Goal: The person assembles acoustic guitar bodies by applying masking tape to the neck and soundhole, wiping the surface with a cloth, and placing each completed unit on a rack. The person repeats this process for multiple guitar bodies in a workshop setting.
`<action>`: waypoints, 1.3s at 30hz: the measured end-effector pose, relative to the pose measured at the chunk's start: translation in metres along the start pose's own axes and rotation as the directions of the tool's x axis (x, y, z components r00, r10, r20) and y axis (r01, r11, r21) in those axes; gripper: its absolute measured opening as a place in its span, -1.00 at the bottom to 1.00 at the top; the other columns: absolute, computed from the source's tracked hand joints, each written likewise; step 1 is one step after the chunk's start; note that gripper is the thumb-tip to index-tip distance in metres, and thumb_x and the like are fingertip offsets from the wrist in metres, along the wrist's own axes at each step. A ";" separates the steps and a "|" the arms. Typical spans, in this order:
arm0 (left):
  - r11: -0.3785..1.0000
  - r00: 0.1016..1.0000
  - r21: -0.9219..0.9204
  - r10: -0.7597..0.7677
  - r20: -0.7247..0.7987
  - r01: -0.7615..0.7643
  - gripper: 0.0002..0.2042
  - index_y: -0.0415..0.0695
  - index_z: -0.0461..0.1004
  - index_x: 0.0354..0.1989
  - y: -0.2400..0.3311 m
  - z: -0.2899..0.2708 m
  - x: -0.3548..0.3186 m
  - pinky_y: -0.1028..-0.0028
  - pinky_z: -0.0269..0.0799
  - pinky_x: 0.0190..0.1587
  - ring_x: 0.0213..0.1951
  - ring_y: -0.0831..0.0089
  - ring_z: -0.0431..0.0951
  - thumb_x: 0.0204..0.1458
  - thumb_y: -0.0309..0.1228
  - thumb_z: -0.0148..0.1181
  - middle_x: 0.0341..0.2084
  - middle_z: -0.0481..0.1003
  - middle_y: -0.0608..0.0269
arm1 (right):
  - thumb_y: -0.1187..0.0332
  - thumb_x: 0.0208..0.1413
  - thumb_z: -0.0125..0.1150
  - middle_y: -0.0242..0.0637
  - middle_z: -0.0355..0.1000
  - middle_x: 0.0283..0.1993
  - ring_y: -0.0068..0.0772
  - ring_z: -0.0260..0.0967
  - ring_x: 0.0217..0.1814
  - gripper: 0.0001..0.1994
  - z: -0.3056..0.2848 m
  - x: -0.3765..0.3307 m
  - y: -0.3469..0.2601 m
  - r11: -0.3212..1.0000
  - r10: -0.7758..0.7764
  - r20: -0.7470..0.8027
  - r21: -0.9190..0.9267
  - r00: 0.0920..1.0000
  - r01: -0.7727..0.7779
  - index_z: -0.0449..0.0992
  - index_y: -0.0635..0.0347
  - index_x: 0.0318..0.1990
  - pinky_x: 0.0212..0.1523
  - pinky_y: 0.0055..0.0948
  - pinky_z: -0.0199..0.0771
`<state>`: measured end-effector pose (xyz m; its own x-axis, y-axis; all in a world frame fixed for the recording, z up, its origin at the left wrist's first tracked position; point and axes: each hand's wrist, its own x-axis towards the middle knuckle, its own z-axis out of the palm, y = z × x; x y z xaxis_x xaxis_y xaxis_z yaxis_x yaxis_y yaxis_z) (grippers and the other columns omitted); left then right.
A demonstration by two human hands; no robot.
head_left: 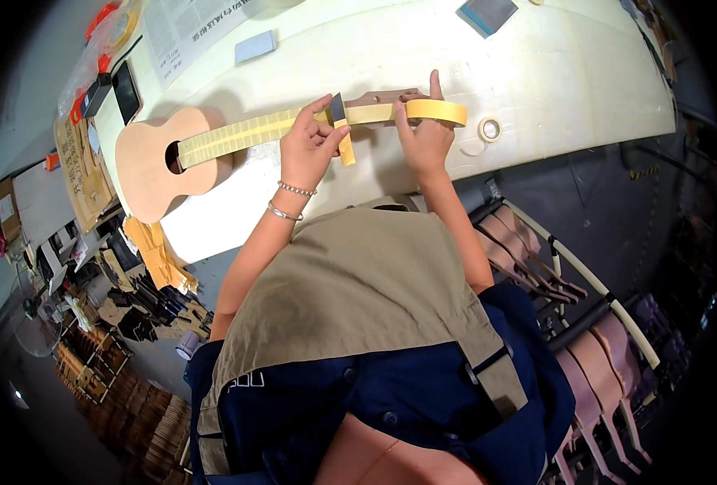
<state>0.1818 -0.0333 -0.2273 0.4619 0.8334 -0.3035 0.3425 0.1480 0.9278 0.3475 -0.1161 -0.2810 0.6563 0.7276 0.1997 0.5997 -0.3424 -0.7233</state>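
A bare-wood ukulele lies across the white table, its body at the left and its headstock toward the right. Strips of yellow masking tape cover its fretboard. Beside the upper end of the neck, my left hand pinches a dark flat blade; a short tape end hangs below it. My right hand grips a roll of yellow masking tape, index finger stretched up through or behind it. Tape runs from the roll along the neck toward the blade. The fingers partly hide the roll.
A smaller tape roll lies right of my right hand. Farther back are a pale block, a dark grey block and newspaper. A phone rests behind the ukulele body. Racked instrument bodies stand at the lower right.
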 end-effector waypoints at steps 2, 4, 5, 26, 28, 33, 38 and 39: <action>1.000 1.000 -0.002 -0.018 0.015 0.018 -0.51 -0.21 0.33 0.13 -0.002 0.001 0.004 0.68 0.45 -0.50 -0.55 0.73 0.44 -0.02 -0.48 0.28 -0.61 0.49 0.37 | 0.18 0.02 0.19 -0.26 0.46 -0.34 -0.16 0.36 -0.19 -0.25 -0.001 0.001 0.001 1.000 -0.018 0.000 -0.008 1.000 0.018 0.01 0.32 0.32 0.18 -0.16 0.18; 0.999 0.999 0.018 -0.044 0.029 0.043 -0.50 -0.20 0.32 0.15 -0.002 0.001 0.006 0.68 0.45 -0.50 -0.56 0.74 0.43 -0.02 -0.49 0.27 -0.61 0.48 0.37 | 0.19 0.03 0.18 -0.27 0.46 -0.34 -0.18 0.37 -0.16 -0.25 -0.002 0.001 -0.001 0.999 -0.031 -0.004 -0.012 1.000 0.031 0.00 0.30 0.32 0.20 -0.13 0.16; 0.998 0.998 0.029 -0.058 0.035 0.057 -0.50 -0.19 0.32 0.15 -0.002 0.001 0.007 0.68 0.44 -0.50 -0.56 0.74 0.42 -0.01 -0.49 0.27 -0.62 0.47 0.37 | 0.20 0.03 0.18 -0.26 0.45 -0.31 -0.17 0.37 -0.16 -0.28 -0.003 0.002 -0.003 1.000 -0.015 0.005 0.020 1.000 0.014 0.05 0.30 0.30 0.20 -0.12 0.16; 0.981 0.991 0.173 0.106 -0.076 -0.091 -0.41 -0.15 0.19 0.23 -0.014 -0.018 -0.003 0.67 0.42 -0.47 -0.57 0.71 0.44 0.00 -0.47 0.26 -0.64 0.47 0.37 | 0.47 0.10 0.16 -0.22 0.48 -0.19 -0.49 0.45 -0.17 -0.65 0.004 0.091 -0.053 0.855 -0.153 0.260 0.519 0.953 -0.004 0.33 0.34 0.05 -0.15 -0.52 0.42; 0.998 0.996 0.000 0.060 -0.064 -0.060 -0.46 -0.20 0.22 0.20 -0.010 -0.014 0.006 0.65 0.46 -0.46 -0.55 0.69 0.45 0.02 -0.49 0.23 -0.62 0.46 0.35 | 0.50 0.08 0.16 -0.22 0.48 -0.19 -0.45 0.46 -0.12 -0.58 0.009 0.079 -0.051 0.768 -0.082 0.114 0.640 0.990 -0.010 0.25 0.34 0.11 -0.09 -0.48 0.42; 0.994 0.999 -0.105 -0.007 -0.041 0.003 -0.49 -0.21 0.27 0.17 0.000 0.001 0.026 0.63 0.48 -0.46 -0.54 0.69 0.45 0.01 -0.50 0.23 -0.61 0.47 0.34 | 0.61 0.08 0.11 -0.17 0.45 -0.08 -0.43 0.43 -0.03 -0.51 0.002 0.046 -0.045 0.688 0.221 0.017 0.706 0.975 -0.168 0.16 0.39 0.18 0.02 -0.46 0.38; 0.996 0.999 -0.087 -0.013 -0.053 0.008 -0.52 -0.18 0.34 0.13 0.000 0.007 0.029 0.61 0.49 -0.51 -0.59 0.67 0.46 -0.03 -0.51 0.25 -0.63 0.50 0.30 | 0.61 0.08 0.14 -0.12 0.46 -0.07 -0.47 0.40 0.01 -0.63 0.014 0.027 -0.022 0.791 0.166 -0.031 0.601 0.986 -0.114 0.29 0.37 0.06 0.09 -0.49 0.32; 0.997 0.999 -0.074 -0.005 -0.053 0.002 -0.53 -0.19 0.34 0.12 0.000 0.006 0.030 0.61 0.49 -0.51 -0.59 0.66 0.46 -0.03 -0.51 0.25 -0.63 0.50 0.30 | 0.60 0.08 0.13 -0.13 0.47 -0.07 -0.48 0.40 0.01 -0.64 0.012 0.029 -0.027 0.768 0.193 -0.013 0.625 0.981 -0.143 0.29 0.37 0.06 0.08 -0.49 0.32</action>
<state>0.2007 -0.0118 -0.2376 0.4164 0.8594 -0.2967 0.2820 0.1882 0.9408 0.3450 -0.0789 -0.2636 0.7657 0.6400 0.0646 0.0803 0.0045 -0.9968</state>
